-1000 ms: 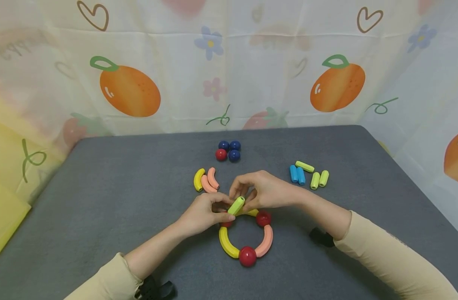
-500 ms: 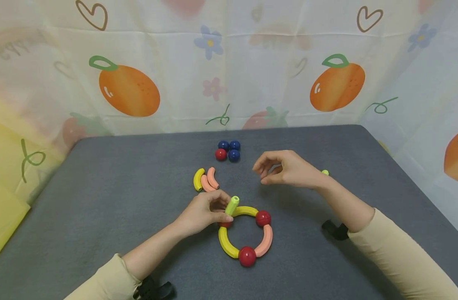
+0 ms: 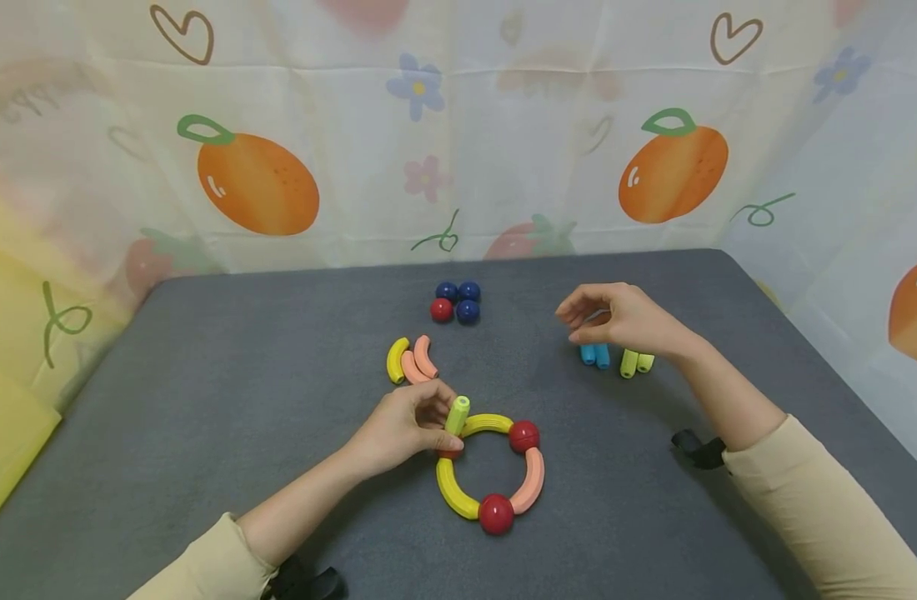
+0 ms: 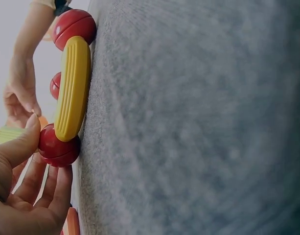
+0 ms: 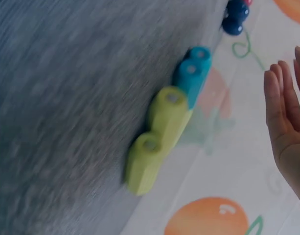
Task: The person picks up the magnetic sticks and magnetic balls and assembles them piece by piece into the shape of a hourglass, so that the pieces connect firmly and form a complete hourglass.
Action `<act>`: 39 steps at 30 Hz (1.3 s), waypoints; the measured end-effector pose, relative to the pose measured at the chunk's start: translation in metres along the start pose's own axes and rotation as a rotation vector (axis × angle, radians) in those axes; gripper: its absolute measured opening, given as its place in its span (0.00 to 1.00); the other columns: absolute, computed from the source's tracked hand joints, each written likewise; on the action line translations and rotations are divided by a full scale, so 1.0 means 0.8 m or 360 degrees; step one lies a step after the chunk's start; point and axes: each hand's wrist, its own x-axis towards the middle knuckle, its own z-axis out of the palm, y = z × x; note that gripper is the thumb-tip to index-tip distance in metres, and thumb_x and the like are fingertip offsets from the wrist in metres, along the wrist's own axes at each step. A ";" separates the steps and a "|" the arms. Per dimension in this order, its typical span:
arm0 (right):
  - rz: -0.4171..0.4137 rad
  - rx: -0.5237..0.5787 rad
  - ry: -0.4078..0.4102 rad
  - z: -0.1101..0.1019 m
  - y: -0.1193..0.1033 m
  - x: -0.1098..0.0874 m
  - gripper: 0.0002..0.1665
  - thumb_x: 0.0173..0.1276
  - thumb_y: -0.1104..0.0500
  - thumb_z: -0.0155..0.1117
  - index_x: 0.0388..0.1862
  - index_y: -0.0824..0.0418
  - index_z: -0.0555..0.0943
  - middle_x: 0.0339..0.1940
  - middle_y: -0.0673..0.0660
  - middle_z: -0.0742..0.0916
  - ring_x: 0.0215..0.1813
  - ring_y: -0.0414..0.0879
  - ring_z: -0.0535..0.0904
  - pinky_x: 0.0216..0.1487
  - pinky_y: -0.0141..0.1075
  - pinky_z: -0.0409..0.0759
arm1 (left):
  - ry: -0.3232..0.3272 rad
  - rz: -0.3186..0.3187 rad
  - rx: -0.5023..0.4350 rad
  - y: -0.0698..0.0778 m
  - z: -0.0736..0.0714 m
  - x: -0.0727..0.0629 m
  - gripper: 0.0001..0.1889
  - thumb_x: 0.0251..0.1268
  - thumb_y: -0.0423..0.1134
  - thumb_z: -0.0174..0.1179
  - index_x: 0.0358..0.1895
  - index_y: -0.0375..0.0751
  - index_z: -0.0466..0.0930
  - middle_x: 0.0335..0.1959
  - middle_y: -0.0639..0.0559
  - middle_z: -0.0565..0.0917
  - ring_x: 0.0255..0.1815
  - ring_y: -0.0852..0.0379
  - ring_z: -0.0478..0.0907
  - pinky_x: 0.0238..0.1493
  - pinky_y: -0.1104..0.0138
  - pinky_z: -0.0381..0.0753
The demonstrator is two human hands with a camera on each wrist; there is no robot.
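Note:
A ring of curved yellow pieces (image 3: 454, 492), a curved pink piece (image 3: 532, 482) and red balls (image 3: 496, 514) lies on the table. My left hand (image 3: 402, 427) pinches the lower end of a yellow-green stick (image 3: 458, 414), which stands nearly upright on the ring's upper-left red ball (image 4: 59, 147). In the left wrist view the thumb lies across where stick and ball meet, and other fingertips touch the ball. My right hand (image 3: 627, 318) hovers, holding nothing, over the blue sticks (image 3: 594, 355) and other yellow-green sticks (image 3: 629, 363), its fingers loosely bent; part of the pile is hidden.
Behind the ring, dark blue balls (image 3: 468, 312) and one red ball (image 3: 441, 310) sit together. Nearer on the left lie a curved yellow piece (image 3: 397, 360) and two curved pink pieces (image 3: 424, 357). A patterned curtain (image 3: 353, 150) hangs behind the table.
My right hand has let go of the yellow-green stick and moved right and back, over the stick pile. The stick in my left hand has tipped more upright.

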 end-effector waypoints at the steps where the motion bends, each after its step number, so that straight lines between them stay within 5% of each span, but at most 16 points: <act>1: 0.0019 -0.0027 0.0000 -0.003 0.003 -0.001 0.17 0.65 0.61 0.70 0.53 0.57 0.81 0.51 0.62 0.86 0.53 0.50 0.83 0.54 0.34 0.84 | 0.0006 0.0005 0.0009 0.000 0.000 -0.001 0.17 0.51 0.35 0.75 0.44 0.41 0.80 0.38 0.48 0.86 0.40 0.60 0.82 0.43 0.74 0.83; 9: 0.0154 -0.0187 -0.0046 -0.013 0.024 -0.005 0.25 0.60 0.63 0.72 0.58 0.61 0.79 0.58 0.62 0.85 0.64 0.60 0.79 0.67 0.52 0.76 | -0.0009 0.0060 0.0078 -0.001 -0.001 -0.003 0.18 0.51 0.37 0.76 0.45 0.43 0.81 0.38 0.49 0.85 0.41 0.60 0.80 0.47 0.72 0.83; 20: 0.0176 -0.0360 -0.0083 -0.005 0.036 0.002 0.29 0.56 0.59 0.77 0.58 0.57 0.81 0.59 0.59 0.85 0.69 0.61 0.74 0.69 0.57 0.71 | -0.0009 0.0069 0.0075 -0.001 -0.002 -0.003 0.17 0.49 0.37 0.76 0.44 0.44 0.82 0.37 0.49 0.84 0.41 0.59 0.79 0.47 0.73 0.83; 39: 0.0080 -0.0584 -0.0128 0.003 0.040 0.009 0.27 0.54 0.61 0.78 0.55 0.59 0.83 0.54 0.59 0.87 0.51 0.51 0.79 0.49 0.43 0.78 | -0.0018 0.0064 0.0078 0.000 -0.002 -0.003 0.17 0.50 0.37 0.76 0.44 0.43 0.82 0.37 0.48 0.83 0.41 0.57 0.79 0.48 0.70 0.83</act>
